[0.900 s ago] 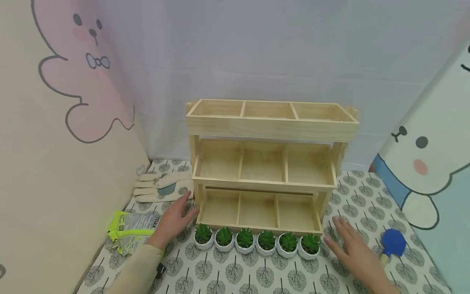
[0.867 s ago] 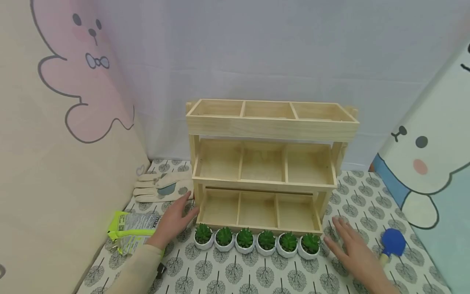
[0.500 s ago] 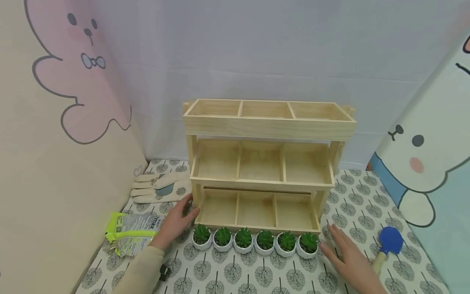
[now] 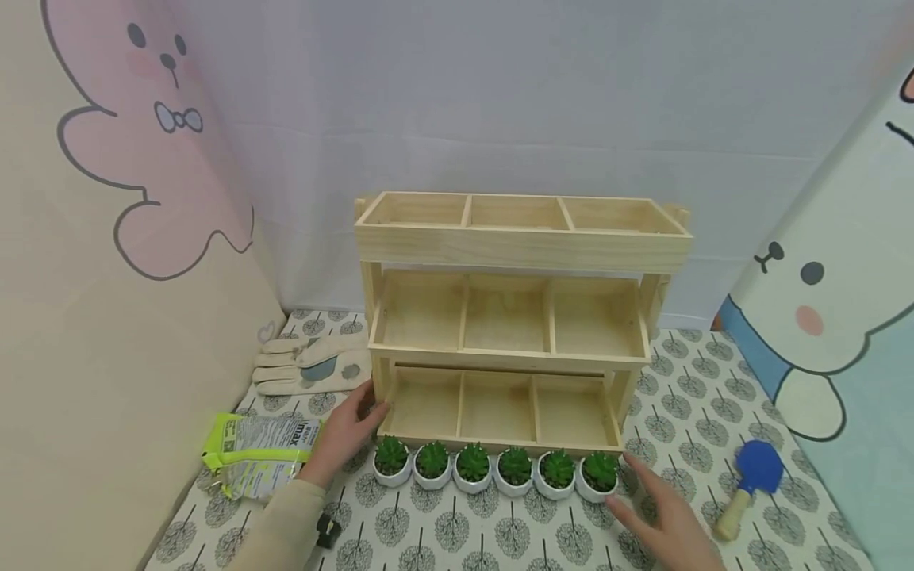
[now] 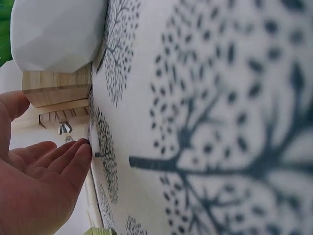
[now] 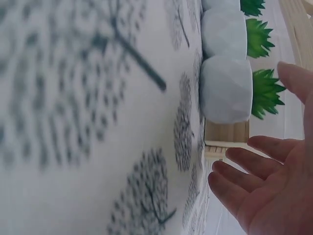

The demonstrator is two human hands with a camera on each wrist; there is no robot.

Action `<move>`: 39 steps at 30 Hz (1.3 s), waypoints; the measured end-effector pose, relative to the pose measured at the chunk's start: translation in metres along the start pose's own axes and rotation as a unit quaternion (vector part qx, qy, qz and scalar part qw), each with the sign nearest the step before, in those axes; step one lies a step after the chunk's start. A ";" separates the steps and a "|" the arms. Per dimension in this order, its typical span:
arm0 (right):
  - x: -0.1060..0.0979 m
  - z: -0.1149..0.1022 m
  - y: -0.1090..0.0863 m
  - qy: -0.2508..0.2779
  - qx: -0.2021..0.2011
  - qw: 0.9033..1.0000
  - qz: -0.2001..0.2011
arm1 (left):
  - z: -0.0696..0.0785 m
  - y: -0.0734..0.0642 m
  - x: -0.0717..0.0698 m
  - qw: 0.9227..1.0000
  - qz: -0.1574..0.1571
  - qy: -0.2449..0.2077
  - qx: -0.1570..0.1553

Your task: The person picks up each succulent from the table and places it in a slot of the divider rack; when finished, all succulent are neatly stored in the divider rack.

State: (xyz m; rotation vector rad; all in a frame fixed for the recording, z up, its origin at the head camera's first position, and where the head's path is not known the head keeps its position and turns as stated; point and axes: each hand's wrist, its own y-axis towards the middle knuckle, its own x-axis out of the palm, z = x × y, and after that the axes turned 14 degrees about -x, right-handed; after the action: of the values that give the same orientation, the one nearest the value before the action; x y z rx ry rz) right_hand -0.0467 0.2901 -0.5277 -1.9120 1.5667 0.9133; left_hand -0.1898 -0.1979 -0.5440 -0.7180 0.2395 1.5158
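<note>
Your left hand (image 4: 348,428), fingers relaxed, grips nothing beside the lower left end of the wooden stand (image 4: 524,249); whether its thumb touches the wood, I cannot tell; your right hand (image 4: 667,519), thumb and fingers spread, holds nothing near the rightmost of six potted plants (image 4: 514,469); these stand in a row before the stand, roughly midway between the table's (image 4: 500,539) left and right edges; a blue trowel (image 4: 757,472) lies towards the right edge.

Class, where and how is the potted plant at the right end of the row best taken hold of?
Probably by its white pot, below the leaves, coming from the right with the right hand: that side has no neighbouring pot, while the next pot crowds its left. It also stands upright.
</note>
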 end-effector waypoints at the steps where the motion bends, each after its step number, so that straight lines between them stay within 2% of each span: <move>1: 0.002 -0.001 0.001 0.005 0.009 1.000 -0.003 | 0.000 0.000 0.000 1.000 0.001 0.000 -0.002; 6: 0.009 -0.006 0.003 0.023 0.042 0.999 0.006 | 0.003 -0.003 0.002 1.000 -0.003 -0.018 -0.007; 16: 0.020 -0.014 0.008 0.097 0.055 0.993 0.038 | 0.004 -0.004 0.006 0.999 -0.008 -0.045 -0.009; 22: 0.025 -0.017 0.010 0.095 0.056 0.992 0.058 | 0.002 -0.003 0.007 0.998 -0.009 -0.067 -0.011; 28: 0.027 -0.017 0.014 0.103 0.074 0.990 0.057 | 0.001 -0.002 0.008 0.998 -0.007 -0.060 -0.011; 39: 0.030 -0.018 0.018 0.112 0.100 0.986 0.067 | -0.004 -0.003 0.008 0.997 -0.019 -0.073 0.014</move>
State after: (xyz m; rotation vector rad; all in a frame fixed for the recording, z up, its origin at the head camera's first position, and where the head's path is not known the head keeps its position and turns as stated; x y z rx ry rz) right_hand -0.0575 0.2542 -0.5380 -1.8343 1.8602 0.5807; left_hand -0.1851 -0.1932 -0.5507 -0.5838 0.1349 1.5174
